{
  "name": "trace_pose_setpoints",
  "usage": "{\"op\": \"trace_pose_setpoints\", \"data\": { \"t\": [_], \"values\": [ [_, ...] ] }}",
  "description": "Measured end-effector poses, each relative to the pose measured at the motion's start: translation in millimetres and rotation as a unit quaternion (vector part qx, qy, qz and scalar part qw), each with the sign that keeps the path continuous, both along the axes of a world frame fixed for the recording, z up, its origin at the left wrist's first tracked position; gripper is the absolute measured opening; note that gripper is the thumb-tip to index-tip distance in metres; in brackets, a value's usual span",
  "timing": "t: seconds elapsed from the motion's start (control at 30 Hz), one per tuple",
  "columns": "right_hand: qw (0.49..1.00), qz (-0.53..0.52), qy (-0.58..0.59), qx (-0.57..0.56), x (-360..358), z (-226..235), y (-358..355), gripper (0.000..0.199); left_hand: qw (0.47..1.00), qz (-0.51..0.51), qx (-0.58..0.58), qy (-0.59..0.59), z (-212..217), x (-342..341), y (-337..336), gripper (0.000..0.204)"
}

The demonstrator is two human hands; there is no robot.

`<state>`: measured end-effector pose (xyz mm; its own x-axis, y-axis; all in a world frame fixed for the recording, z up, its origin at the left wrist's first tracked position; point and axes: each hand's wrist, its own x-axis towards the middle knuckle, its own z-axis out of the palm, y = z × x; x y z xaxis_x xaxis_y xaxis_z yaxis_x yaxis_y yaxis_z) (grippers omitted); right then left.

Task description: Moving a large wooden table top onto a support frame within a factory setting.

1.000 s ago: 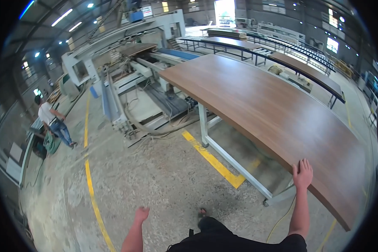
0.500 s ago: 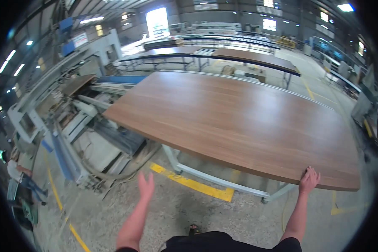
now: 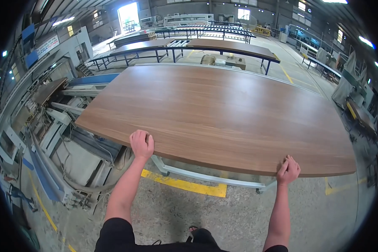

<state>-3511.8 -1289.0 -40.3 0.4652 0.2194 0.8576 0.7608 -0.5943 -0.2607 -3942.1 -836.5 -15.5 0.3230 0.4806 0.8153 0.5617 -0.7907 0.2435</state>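
A large brown wood-grain board (image 3: pixel 214 113) lies flat in front of me on a pale metal frame (image 3: pixel 206 174) with castors. My left hand (image 3: pixel 142 144) is closed on the board's near edge, left of the middle, knuckles up. Farther right along that same edge, my right hand (image 3: pixel 288 170) is closed too, its fingers bent over the top surface. Both thumbs and the board's underside are mostly hidden.
A long machine with rails and hoses (image 3: pixel 63 143) stands at the left. Beyond the board are roller tables (image 3: pixel 235 47) carrying brown panels and a motor-like unit (image 3: pixel 222 61). Yellow floor lines (image 3: pixel 185 183) run beneath the near edge. At far left, a person (image 3: pixel 22 195) is partly visible.
My left hand has come up from the air onto the board's near edge and closed there. My right hand stays on the edge. The view has shifted right.
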Motion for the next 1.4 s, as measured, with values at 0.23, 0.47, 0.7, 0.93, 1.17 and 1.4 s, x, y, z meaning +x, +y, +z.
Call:
{"op": "trace_pose_setpoints", "data": {
  "t": [0.23, 0.47, 0.7, 0.93, 1.17, 1.4],
  "values": [
    [0.999, 0.028, -0.009, 0.018, 7, -10, 22, 0.021, 0.998, -0.016, 0.034, -0.043, -9, -2, 18, 0.022],
    [0.999, 0.036, 0.019, 0.024, 6, -28, 30, 0.022, 0.998, -0.027, 0.039, -0.046, -20, 3, 38, 0.028],
    [0.998, 0.036, -0.017, 0.044, 27, -33, 14, 0.021, 0.996, -0.044, 0.051, -0.056, -28, 21, 36, 0.027],
    [0.997, 0.011, -0.050, 0.056, 29, -32, 11, 0.016, 0.999, -0.005, 0.040, -0.022, -33, 16, 13, 0.021],
    [0.992, 0.063, 0.106, -0.010, 13, 16, -48, 0.017, 0.985, 0.171, 0.000, 0.025, -27, 33, -34, 0.054],
    [0.995, -0.001, -0.004, 0.103, 143, 25, -174, 0.022, 0.857, 0.287, -0.271, -0.330, -43, 72, -17, 0.085]
  ]
}}
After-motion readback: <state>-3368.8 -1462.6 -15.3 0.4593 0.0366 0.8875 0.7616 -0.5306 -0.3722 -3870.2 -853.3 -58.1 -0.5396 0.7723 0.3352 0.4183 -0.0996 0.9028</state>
